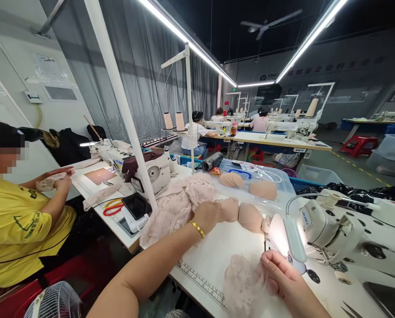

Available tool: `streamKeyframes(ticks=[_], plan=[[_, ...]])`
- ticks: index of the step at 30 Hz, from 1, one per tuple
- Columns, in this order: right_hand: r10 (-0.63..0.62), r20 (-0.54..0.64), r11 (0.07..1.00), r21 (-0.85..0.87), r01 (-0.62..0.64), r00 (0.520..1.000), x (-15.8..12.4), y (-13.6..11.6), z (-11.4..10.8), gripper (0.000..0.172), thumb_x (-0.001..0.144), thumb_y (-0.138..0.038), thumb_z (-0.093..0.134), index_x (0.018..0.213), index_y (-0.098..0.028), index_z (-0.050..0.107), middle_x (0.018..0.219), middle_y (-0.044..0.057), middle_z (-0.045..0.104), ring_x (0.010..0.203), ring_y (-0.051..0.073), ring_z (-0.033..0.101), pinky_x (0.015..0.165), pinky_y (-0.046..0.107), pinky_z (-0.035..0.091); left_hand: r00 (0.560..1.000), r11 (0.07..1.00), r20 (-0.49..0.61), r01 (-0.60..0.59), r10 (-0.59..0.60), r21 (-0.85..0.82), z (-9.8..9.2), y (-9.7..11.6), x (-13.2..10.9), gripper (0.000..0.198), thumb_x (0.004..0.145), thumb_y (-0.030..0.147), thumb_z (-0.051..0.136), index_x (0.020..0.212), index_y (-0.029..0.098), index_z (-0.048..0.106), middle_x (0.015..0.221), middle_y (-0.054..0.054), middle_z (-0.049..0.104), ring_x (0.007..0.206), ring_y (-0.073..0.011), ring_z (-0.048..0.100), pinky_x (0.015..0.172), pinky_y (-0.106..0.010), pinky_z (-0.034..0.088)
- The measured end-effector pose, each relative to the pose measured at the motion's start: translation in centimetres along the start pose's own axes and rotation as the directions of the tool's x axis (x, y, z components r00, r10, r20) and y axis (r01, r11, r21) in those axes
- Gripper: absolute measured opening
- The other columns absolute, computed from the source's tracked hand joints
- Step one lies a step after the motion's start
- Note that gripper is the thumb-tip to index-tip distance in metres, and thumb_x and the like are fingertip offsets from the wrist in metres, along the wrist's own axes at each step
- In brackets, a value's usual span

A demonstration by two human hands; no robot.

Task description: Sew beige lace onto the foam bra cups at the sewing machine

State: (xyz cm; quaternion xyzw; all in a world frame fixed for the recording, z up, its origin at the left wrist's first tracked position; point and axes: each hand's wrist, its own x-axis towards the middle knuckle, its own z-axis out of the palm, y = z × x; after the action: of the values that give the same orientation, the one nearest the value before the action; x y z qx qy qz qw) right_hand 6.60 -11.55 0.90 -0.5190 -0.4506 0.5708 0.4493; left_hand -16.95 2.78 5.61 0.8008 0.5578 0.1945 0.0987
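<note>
My left hand (206,217), with a gold bracelet (197,229) at its wrist, reaches across the table. Its fingers are bent at the left edge of a beige bra cup (229,210); the fingertips are partly hidden. A second bra cup (250,217) lies just right of it, and some lace leads from there toward the sewing machine (329,221). Pinched between the thumb and fingers of my right hand (280,274) is a piece of thin pale lace (242,280), which hangs over the table's front. Beside my left hand rises a heap of pale lace fabric (180,201).
Stacked beige cups (231,179) and more cups (263,190) lie on a clear plastic lid (285,183). A lit lamp (295,240) hangs by the needle. Scissors (351,310) and a phone (387,298) lie front right. At left, a person in a yellow shirt (21,229) handles lace.
</note>
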Motion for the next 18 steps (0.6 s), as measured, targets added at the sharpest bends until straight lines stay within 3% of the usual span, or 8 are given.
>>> streamKeyframes(ticks=[3,5,8,10,12,14,16,18], plan=[[0.008,-0.002,1.0,0.004,-0.008,1.0,-0.1,-0.3,-0.1,0.054,0.084,-0.077,0.067,0.08,-0.024,0.06,0.07,-0.002,0.062,0.056,0.013,0.045,0.056,0.028,0.03,0.995,0.994,-0.104,-0.023,0.012,-0.109,-1.2,0.4,-0.4,0.015,0.099,0.021,0.057,0.095,0.015,0.07,0.104,-0.014,0.075,0.106,-0.0252,0.067,0.105,-0.046,0.048],[0.008,0.01,1.0,0.007,-0.008,1.0,-0.1,-0.5,-0.1,0.053,0.085,-0.076,0.067,0.081,-0.024,0.062,0.075,0.0,0.066,0.059,0.014,0.049,0.057,0.028,0.033,0.985,0.977,-0.175,-0.04,0.003,-0.21,-2.3,1.0,-1.1,0.017,0.099,0.02,0.053,0.102,0.017,0.069,0.114,-0.012,0.074,0.11,-0.0238,0.065,0.105,-0.043,0.048],[0.0,0.037,1.0,0.03,-0.001,0.999,-0.1,-0.5,-0.3,0.054,0.088,-0.078,0.063,0.087,-0.023,0.065,0.085,0.003,0.07,0.068,0.017,0.056,0.06,0.029,0.038,0.981,0.929,-0.192,-0.056,-0.017,-0.367,-3.3,2.4,-3.0,0.017,0.098,0.027,0.051,0.105,0.018,0.063,0.101,-0.007,0.072,0.091,-0.0181,0.067,0.083,-0.032,0.056],[0.002,0.051,0.999,0.043,-0.004,0.999,0.0,-0.3,-0.5,0.058,0.09,-0.081,0.057,0.091,-0.023,0.065,0.089,0.005,0.072,0.071,0.018,0.058,0.062,0.029,0.04,0.995,0.822,-0.097,-0.037,-0.023,-0.569,-3.4,3.6,-4.9,0.016,0.094,0.033,0.057,0.098,0.017,0.059,0.084,-0.002,0.067,0.075,-0.0143,0.064,0.067,-0.025,0.053],[0.002,0.068,0.999,0.049,-0.005,0.998,0.1,0.0,-0.7,0.063,0.092,-0.085,0.049,0.093,-0.023,0.063,0.089,0.006,0.072,0.07,0.018,0.058,0.063,0.03,0.043,0.998,0.616,0.059,0.056,-0.015,-0.786,-2.9,4.6,-6.9,0.022,0.086,0.037,0.066,0.091,0.018,0.054,0.075,0.002,0.059,0.067,-0.0118,0.058,0.061,-0.023,0.049],[-0.015,0.084,0.999,0.041,0.011,0.996,0.0,0.3,-0.9,0.066,0.093,-0.087,0.041,0.095,-0.024,0.062,0.079,0.002,0.067,0.068,0.018,0.057,0.066,0.032,0.045,0.981,0.425,0.192,0.175,-0.003,-0.888,-2.0,5.4,-8.8,0.029,0.079,0.036,0.073,0.087,0.019,0.051,0.072,0.004,0.055,0.065,-0.0104,0.054,0.061,-0.023,0.048],[-0.053,0.097,0.999,0.0,0.053,0.994,-0.2,0.4,-1.1,0.06,0.094,-0.082,0.047,0.097,-0.025,0.062,0.07,-0.002,0.058,0.067,0.018,0.055,0.068,0.031,0.046,0.968,0.408,0.251,0.239,-0.024,-0.881,-1.2,5.9,-10.3,0.03,0.076,0.033,0.075,0.084,0.02,0.049,0.071,0.005,0.051,0.065,-0.01,0.051,0.061,-0.023,0.048],[-0.099,0.114,0.992,-0.069,0.107,0.989,-0.7,0.2,-1.0,0.05,0.091,-0.074,0.063,0.097,-0.024,0.064,0.07,-0.004,0.054,0.069,0.017,0.054,0.069,0.03,0.044,0.961,0.493,0.273,0.253,-0.033,-0.832,-0.9,6.1,-11.1,0.027,0.076,0.032,0.074,0.084,0.019,0.051,0.074,0.004,0.053,0.068,-0.0113,0.052,0.065,-0.026,0.05]])
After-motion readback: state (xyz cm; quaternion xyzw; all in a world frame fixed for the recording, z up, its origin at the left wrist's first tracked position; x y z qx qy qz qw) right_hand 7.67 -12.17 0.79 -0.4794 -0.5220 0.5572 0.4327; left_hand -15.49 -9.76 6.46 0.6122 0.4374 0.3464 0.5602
